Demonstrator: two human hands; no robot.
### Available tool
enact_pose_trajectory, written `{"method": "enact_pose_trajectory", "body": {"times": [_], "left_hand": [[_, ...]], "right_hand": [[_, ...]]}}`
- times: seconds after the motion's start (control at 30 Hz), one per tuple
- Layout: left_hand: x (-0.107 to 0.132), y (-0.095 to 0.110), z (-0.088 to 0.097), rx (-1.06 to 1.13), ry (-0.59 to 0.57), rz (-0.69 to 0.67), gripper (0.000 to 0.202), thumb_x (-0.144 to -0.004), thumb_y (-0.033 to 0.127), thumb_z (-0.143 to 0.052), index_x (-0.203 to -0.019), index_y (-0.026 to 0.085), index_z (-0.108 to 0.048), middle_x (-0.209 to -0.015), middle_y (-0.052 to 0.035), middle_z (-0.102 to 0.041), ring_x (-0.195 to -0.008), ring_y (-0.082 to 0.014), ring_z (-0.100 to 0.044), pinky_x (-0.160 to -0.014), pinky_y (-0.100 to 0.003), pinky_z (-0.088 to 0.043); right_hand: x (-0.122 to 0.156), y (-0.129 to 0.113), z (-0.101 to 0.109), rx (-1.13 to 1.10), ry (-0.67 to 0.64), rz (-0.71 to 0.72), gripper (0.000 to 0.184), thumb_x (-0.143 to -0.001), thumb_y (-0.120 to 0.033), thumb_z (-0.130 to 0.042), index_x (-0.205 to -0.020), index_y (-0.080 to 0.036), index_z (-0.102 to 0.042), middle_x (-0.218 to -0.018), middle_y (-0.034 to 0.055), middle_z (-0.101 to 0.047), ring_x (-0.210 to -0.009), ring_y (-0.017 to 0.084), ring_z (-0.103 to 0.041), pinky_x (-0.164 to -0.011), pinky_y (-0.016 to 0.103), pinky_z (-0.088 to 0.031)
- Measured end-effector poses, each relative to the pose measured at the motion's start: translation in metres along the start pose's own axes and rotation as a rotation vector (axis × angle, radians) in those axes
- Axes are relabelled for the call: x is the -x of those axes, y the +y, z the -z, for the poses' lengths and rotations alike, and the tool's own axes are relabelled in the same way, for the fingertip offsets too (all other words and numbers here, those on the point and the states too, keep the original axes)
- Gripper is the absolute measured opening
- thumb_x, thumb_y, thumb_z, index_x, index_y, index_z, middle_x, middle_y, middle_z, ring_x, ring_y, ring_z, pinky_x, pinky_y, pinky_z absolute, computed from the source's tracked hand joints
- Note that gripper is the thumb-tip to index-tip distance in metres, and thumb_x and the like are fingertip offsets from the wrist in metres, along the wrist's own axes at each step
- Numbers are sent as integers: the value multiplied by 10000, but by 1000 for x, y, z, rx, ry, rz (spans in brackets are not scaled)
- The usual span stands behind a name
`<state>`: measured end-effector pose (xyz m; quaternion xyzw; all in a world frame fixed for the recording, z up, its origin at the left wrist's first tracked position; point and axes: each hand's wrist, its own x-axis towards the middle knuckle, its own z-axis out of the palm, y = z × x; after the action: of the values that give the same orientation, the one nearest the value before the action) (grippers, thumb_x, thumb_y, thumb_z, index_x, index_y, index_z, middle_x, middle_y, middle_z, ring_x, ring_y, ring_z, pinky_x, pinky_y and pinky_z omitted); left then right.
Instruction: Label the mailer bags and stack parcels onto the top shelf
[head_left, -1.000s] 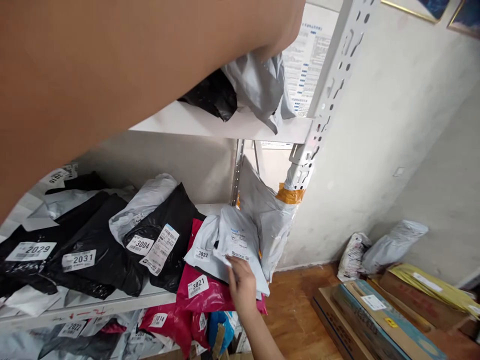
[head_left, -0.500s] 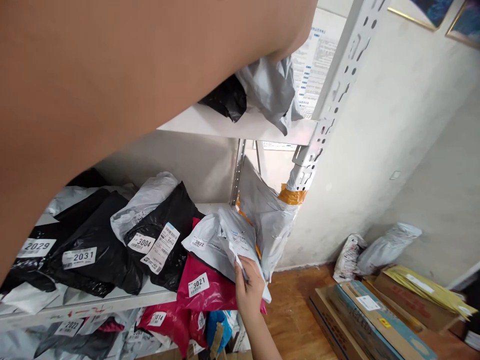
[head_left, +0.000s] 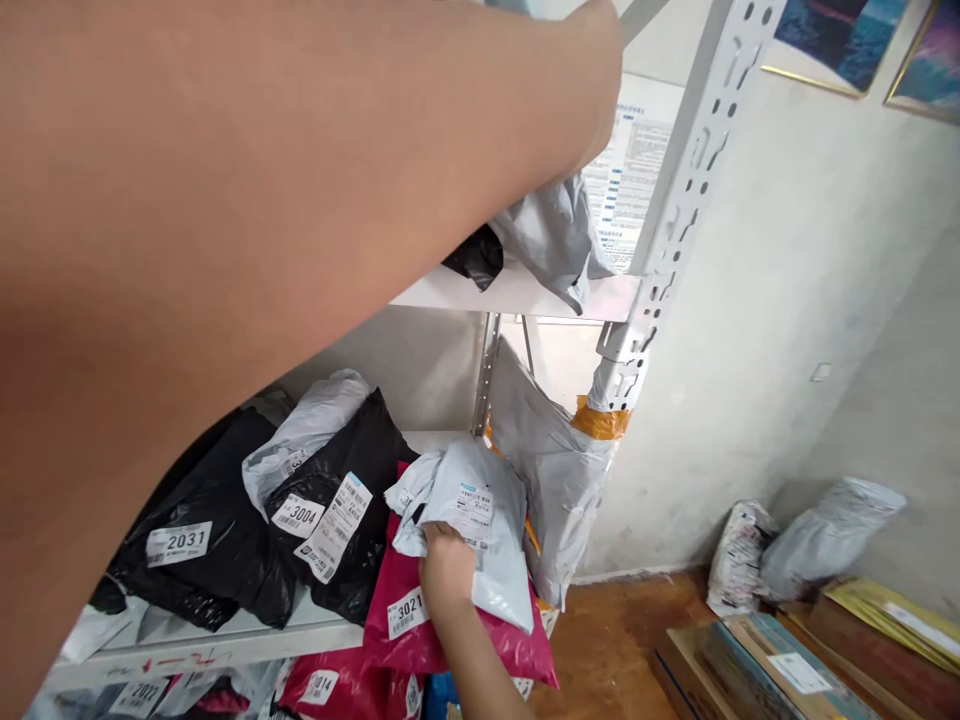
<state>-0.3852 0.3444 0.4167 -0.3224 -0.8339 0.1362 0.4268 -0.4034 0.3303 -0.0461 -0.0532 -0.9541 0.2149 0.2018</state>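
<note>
The right hand [head_left: 445, 560] grips the grey parcel [head_left: 480, 520], which lies on the red parcel [head_left: 450, 630] just under it; the left hand [head_left: 592, 100] reaches up, its grip cannot be seen

Pale grey mailer [head_left: 480, 520] on a magenta parcel [head_left: 420, 625] (white label)

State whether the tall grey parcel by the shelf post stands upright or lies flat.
Upright: the grey parcel leans on end against the post.
</note>
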Motion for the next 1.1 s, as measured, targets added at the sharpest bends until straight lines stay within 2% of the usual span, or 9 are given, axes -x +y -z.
{"method": "enact_pose_trajectory", "body": {"times": [0.1,0.17,0.23,0.33,0.47,0.6,0.77,0.97,1.1], "left_hand": [[-3,0,4,-694,-26,-132,452,-713,79,-490,-1124,195,-637,-1293,10,-589,-1192,-228,-479,-1060,-372,-278],[-1,0,2,-826,-10,-167,456,-716,128,-469,-1135,203,-633,-1252,25,-616,-1128,-195,-520,-1019,-344,-325],[0,0,0,-826,0,-167,447,-724,138,-449,-1123,200,-641,-1220,25,-629,-1122,-192,-524,-1012,-339,-328],[-1,0,-2,-840,-4,-165,455,-695,135,-471,-1106,217,-647,-1182,10,-643,-1078,-199,-536,-989,-340,-341],[-1,2,-1,-843,8,-173,446,-657,118,-513,-1070,204,-657,-1115,-22,-655,-1024,-215,-552,-973,-353,-354],[5,4,2,-808,-20,-169,468,-687,112,-500,-1121,209,-645,-1175,-11,-647,-1067,-219,-548,-980,-351,-363],[12,4,4,-734,-6,-164,435,-713,60,-515,-1114,163,-647,-1177,-53,-652,-1103,-223,-551,-991,-360,-373],[12,6,5,-649,-15,-184,321,-691,-11,-561,-963,112,-678,-1113,-112,-661,-1131,-279,-558,-960,-405,-419],[10,7,6,-580,-28,-179,304,-681,-27,-587,-942,99,-682,-1101,-147,-656,-1141,-323,-554,-918,-432,-447]], "right_hand": [[12,22,42,-5,0,28,554,-595,24,-418,-999,-217,-711,-997,88,-740,-878,286,-704,-729,364,-534],[27,41,63,-23,-42,137,614,-545,8,-401,-1015,-236,-712,-1029,66,-739,-934,274,-700,-785,354,-544],[45,60,63,-71,-97,284,677,-505,-13,-401,-1060,-260,-700,-1057,32,-735,-981,246,-694,-835,319,-552],[74,79,25,-135,-80,478,659,-549,-34,-489,-1148,-242,-669,-1124,37,-715,-1029,246,-682,-873,292,-562],[98,80,-40,15,353,339,558,-785,-56,-535,-1260,-342,-597,-1273,59,-629,-1171,329,-596,-941,489,-534],[99,74,-67,148,464,211,673,-799,15,-482,-1353,-366,-506,-1336,99,-568,-1231,388,-526,-890,563,-541],[93,75,-70,191,487,179,602,-806,17,-486,-1278,-343,-591,-1302,107,-597,-1205,382,-550,-883,530,-554],[72,85,-27,58,276,177,687,-523,-86,-644,-1190,-248,-658,-1190,97,-682,-1056,348,-657,-850,402,-579],[73,81,-20,72,333,147,650,-515,-114,-642,-1148,-260,-670,-1128,71,-712,-960,302,-698,-805,351,-592]]}}
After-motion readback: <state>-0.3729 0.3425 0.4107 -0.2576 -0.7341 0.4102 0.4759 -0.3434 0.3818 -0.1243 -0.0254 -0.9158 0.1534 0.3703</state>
